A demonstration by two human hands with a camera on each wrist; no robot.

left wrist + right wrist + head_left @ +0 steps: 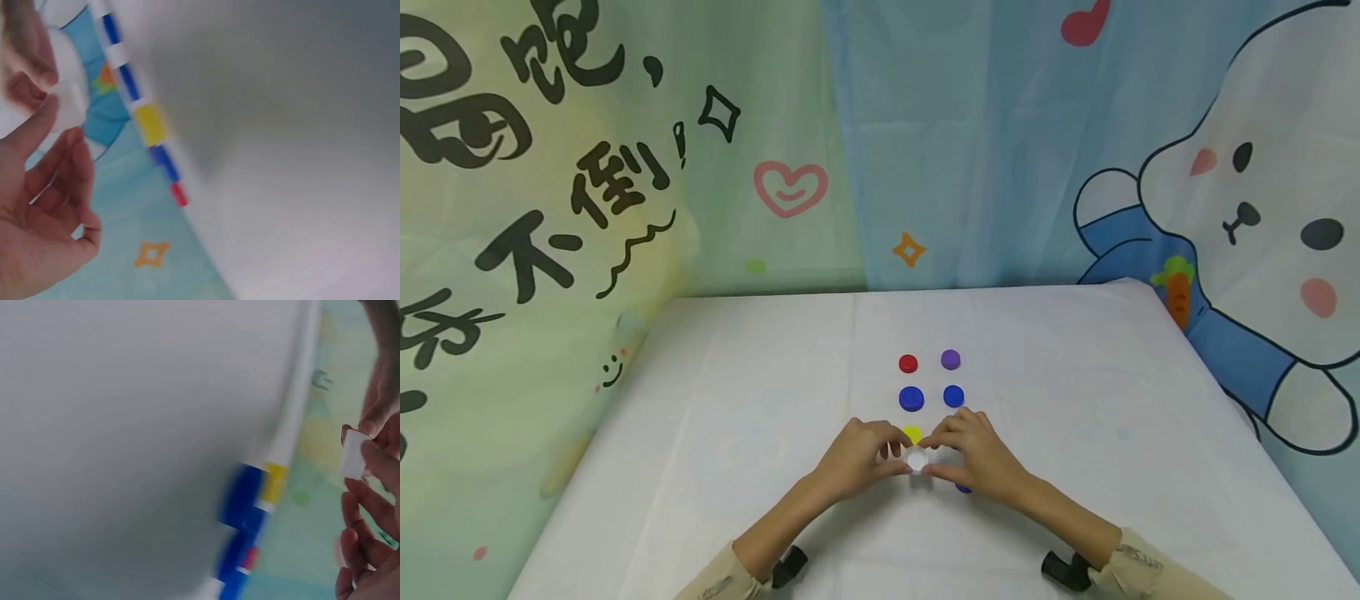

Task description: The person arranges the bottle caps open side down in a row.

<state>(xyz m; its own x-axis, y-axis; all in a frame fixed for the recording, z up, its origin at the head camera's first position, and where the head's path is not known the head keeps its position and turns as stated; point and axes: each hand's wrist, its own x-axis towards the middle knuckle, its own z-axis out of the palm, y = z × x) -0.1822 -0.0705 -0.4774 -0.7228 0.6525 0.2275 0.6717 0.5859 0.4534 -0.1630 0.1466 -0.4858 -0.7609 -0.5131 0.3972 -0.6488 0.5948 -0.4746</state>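
A small white round piece that looks like a bottle cap (917, 459) is held up between my two hands, just above the tabletop. My left hand (861, 454) pinches its left side with thumb and fingertips. From the right, my right hand (976, 457) pinches the opposite edge. Seen side-on in the right wrist view, the white cap (354, 454) has a flat, pale wall. Just beyond the fingertips lies a yellow cap (913, 433), partly covered. Under the right hand a dark blue cap (963, 488) shows only its edge.
Farther back on the white table (760, 375) lie a large blue cap (912, 399), a smaller blue cap (953, 396), a red cap (908, 363) and a purple cap (951, 359). They form two columns. A printed curtain (925, 167) hangs behind the table.
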